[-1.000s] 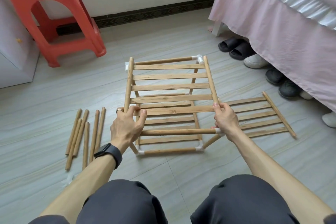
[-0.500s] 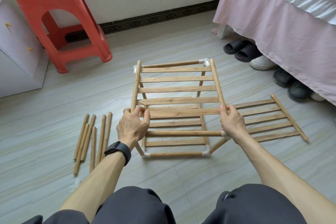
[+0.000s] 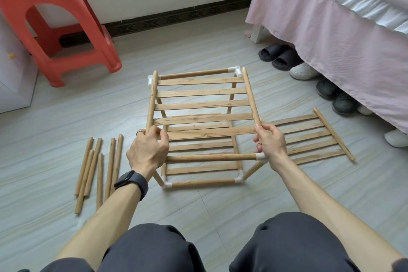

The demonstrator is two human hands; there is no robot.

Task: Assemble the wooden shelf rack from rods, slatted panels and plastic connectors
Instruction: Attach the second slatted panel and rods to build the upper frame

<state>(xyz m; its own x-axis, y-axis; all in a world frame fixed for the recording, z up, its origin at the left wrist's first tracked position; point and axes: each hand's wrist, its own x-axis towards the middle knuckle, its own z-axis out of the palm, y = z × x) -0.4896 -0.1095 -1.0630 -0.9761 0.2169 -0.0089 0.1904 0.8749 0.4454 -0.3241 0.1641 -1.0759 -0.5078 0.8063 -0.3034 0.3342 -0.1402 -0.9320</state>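
The upper slatted panel was held over the half-built rack frame, out on the tiled floor; its far end was met by the white corner connectors; its near end was raised above the front rod. The left hand was wrapped round the left side rail, fingers curled tight; the right hand was curled round the right rail's near end, just above another connector. Loose rods were laid left of the frame; a second slatted panel was lying flat to its right; a red plastic stool and a pink bed skirt with shoes under it were seen beyond.
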